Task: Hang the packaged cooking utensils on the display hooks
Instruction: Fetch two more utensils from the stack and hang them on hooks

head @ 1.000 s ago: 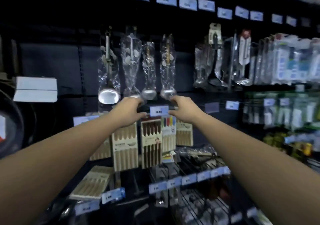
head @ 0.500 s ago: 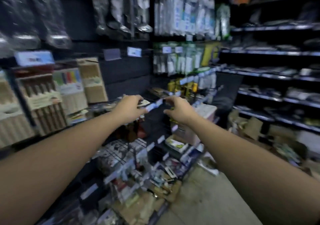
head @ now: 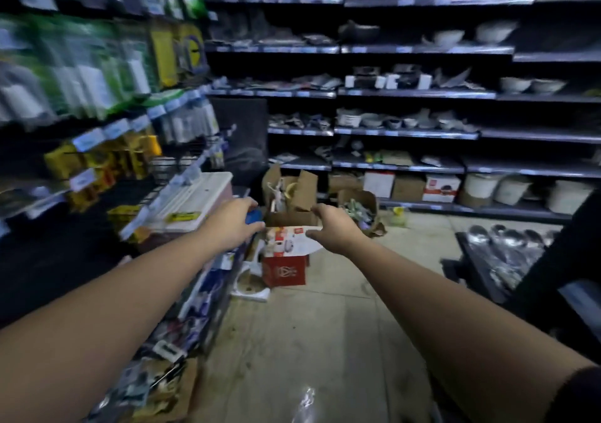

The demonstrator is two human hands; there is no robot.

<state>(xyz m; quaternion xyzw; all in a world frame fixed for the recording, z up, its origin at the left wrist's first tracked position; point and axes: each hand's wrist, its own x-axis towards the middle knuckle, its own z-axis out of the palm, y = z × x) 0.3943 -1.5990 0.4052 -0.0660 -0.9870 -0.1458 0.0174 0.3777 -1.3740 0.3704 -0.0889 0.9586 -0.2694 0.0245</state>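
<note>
My left hand (head: 234,224) and my right hand (head: 332,228) reach forward side by side at mid-height, fingers loosely spread, nothing in either. A small blue thing (head: 255,218) shows just past my left fingertips; I cannot tell whether they touch it. Packaged goods on display hooks (head: 97,74) fill the rack on my left, blurred. Several shiny steel ladles in clear wrap (head: 507,244) lie on a dark low stand at the right. A bit of clear plastic wrap (head: 305,396) glints at the bottom edge.
A red and white carton (head: 286,261) and open cardboard boxes (head: 292,191) stand on the tiled floor ahead. A white lidded bin (head: 201,200) sits by the left rack. Shelves of bowls and pots (head: 422,130) line the far wall.
My view has swung right, away from the hanging ladles and chopstick packs, toward the aisle floor and the far shelves. Both hands left the price label rail and now hover in the air.
</note>
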